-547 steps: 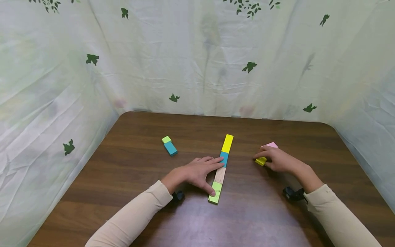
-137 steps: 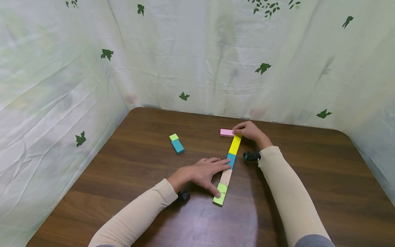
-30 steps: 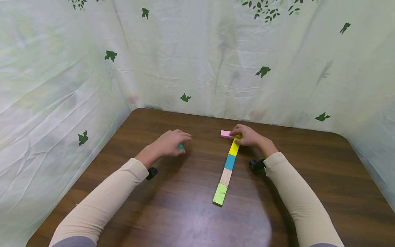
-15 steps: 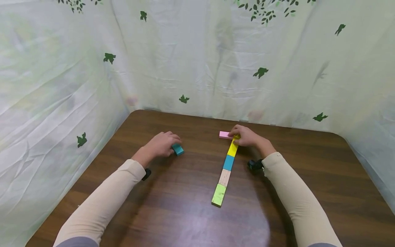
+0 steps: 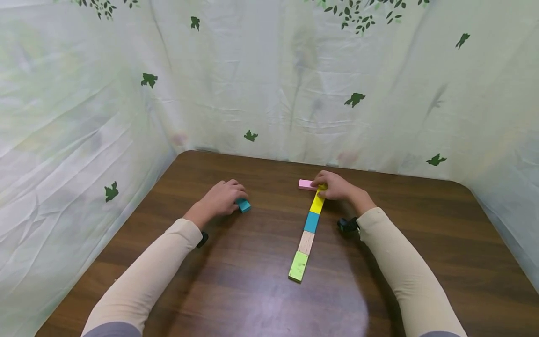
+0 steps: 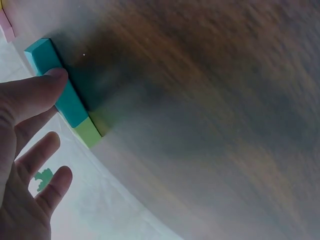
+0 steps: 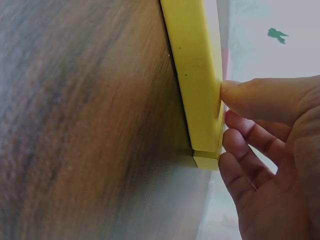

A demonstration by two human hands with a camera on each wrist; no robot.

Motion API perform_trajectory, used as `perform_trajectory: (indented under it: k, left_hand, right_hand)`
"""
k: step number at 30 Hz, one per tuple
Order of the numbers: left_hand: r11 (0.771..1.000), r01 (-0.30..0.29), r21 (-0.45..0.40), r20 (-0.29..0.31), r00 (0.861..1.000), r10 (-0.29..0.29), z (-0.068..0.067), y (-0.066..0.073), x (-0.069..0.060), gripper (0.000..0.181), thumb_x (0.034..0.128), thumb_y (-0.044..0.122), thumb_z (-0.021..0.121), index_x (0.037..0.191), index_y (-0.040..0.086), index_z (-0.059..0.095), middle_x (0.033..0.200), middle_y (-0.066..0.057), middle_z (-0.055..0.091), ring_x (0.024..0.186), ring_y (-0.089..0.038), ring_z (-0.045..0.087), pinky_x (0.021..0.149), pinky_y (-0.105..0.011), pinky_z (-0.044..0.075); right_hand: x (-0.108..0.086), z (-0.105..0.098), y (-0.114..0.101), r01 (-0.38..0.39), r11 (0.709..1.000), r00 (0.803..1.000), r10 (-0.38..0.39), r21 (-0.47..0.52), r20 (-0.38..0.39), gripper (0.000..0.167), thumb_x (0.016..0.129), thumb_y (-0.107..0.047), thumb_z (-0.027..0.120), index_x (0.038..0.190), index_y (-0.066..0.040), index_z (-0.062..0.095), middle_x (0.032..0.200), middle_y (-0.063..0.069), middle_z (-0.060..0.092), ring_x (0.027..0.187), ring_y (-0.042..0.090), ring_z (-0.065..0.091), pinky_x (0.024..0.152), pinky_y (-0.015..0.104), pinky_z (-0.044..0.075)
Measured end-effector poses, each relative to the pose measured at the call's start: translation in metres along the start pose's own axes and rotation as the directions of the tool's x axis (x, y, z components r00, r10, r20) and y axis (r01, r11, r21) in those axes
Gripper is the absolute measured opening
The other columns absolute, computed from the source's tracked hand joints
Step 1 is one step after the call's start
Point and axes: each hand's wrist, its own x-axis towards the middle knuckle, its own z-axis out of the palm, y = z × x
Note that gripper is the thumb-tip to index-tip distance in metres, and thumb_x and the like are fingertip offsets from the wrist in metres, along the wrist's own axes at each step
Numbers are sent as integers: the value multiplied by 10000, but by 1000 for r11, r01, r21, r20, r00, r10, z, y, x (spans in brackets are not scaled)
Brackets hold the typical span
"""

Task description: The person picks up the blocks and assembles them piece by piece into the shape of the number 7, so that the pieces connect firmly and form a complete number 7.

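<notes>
My left hand [image 5: 221,199] pinches a blue wooden block [image 5: 243,205] on the left of the table, its thumb on the block's near side. A small light green block [image 6: 89,132] touches the blue block's end in the left wrist view; in the head view the hand hides it. At the far end of a straight row, my right hand [image 5: 337,186] has thumb and fingertips around a small yellow block [image 7: 206,160]. Nearer along the row lie a long yellow block [image 5: 317,203], a blue one [image 5: 311,222], a plain wood one [image 5: 306,242] and a light green one [image 5: 298,266].
A pink block [image 5: 306,184] lies crosswise at the row's far end, pointing left, partly under the right fingers. The brown wooden table [image 5: 252,290] has rounded far corners. A pale printed curtain [image 5: 269,84] hangs behind it and at both sides.
The right hand has brought the pink and small yellow blocks from the right to the row's far end. The left hand has left the row for the blue block; lately both hardly move.
</notes>
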Motion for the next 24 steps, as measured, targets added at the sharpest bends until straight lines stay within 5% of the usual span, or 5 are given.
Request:
perform_trajectory:
  k: [10, 20, 24]
  left_hand:
    - [1000, 6, 3, -6, 1000, -6, 3, 0, 1, 337, 896, 190, 729, 1226, 126, 699, 1272, -66, 682, 1223, -293, 560, 930, -480, 496]
    - [996, 70, -54, 37, 997, -68, 4, 9, 19, 327, 940, 228, 667, 1224, 66, 665, 1257, -97, 679, 1250, -300, 543, 1011, -496, 465]
    - [995, 52, -83, 7, 999, -51, 4, 12, 25, 327, 948, 237, 657, 1230, 71, 647, 1237, -93, 670, 1181, -284, 582, 984, -470, 492]
  right_hand:
    - [-1, 1, 0, -5, 1000, 1000, 5, -6, -1, 372, 848, -53, 645, 1215, -28, 696, 1219, 160, 586, 1104, 330, 554, 1017, 504, 461]
    - [0, 1, 1, 23, 1000, 1000, -23, 5, -6, 368, 857, -30, 645, 1222, -13, 690, 1210, 163, 589, 1112, 330, 562, 1003, 500, 464]
    - [0, 0, 2, 16, 1000, 1000, -16, -4, -4, 375, 852, -33, 644, 1223, -19, 691, 1210, 159, 590, 1110, 327, 562, 1002, 501, 464]
